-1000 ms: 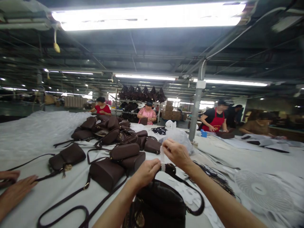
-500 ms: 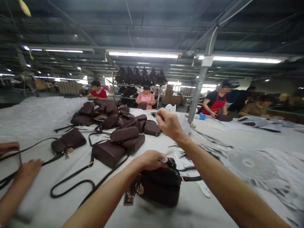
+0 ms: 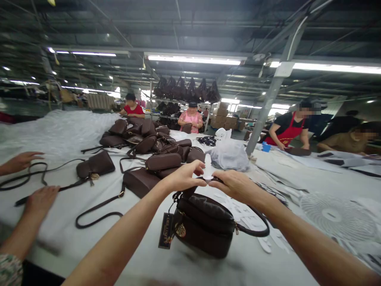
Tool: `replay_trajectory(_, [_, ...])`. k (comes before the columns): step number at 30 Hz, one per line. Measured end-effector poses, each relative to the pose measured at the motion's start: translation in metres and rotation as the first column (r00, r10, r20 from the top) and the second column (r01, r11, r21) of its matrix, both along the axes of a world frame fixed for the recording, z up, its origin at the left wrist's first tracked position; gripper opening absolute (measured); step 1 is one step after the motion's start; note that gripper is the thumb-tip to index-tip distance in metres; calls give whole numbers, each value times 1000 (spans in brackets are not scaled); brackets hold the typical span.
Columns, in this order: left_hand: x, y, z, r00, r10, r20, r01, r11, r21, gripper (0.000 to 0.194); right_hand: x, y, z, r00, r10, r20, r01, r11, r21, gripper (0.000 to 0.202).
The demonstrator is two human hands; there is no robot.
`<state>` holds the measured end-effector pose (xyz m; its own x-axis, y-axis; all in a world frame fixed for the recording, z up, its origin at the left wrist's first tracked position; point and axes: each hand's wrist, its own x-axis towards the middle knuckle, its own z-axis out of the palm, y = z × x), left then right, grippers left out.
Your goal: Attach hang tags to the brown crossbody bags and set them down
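Observation:
A dark brown handbag stands on the white-covered table in front of me, with a gold round charm and a black hang tag at its left side. Above it, my left hand is closed on the bag's dark strap, beside an upright white strip with a rounded end. My right hand pinches the strap on the strip's other side. The strip's lower end sits across the strap between my fingertips. A loop of strap curves out at the bag's right.
A heap of brown handbags lies ahead, beside clear plastic wrapping. At left, a co-worker's hands handle another bag's strap. Loose white strips, a white fan and a metal post are to the right.
My right hand has come down from above the table to the strap. My left hand has lifted off the bag's top, and the white strip now stands upright. The view has shifted.

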<state>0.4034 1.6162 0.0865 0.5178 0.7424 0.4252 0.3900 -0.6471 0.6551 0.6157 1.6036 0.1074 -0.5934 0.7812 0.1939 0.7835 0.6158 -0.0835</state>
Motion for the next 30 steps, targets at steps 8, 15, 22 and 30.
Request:
replay_trajectory(8, [-10, -71, -54, 949, 310, 53, -292, 806, 515, 19, 23, -15, -13, 939, -101, -329, -97, 839, -535, 30])
replay_trajectory(15, [28, -54, -41, 973, 197, -117, -137, 908, 396, 64, 11, -30, -10, 913, -41, -406, -136, 907, -399, 17])
replay_trajectory(22, [41, -40, -28, 934, 252, -253, -185, 948, 260, 36, 14, -22, -13, 853, -199, -483, -25, 908, -418, 32])
replay_trajectory(30, [45, -40, -28, 877, 375, -300, -270, 902, 337, 20, 23, -21, -10, 928, -194, -317, 186, 981, -56, 41])
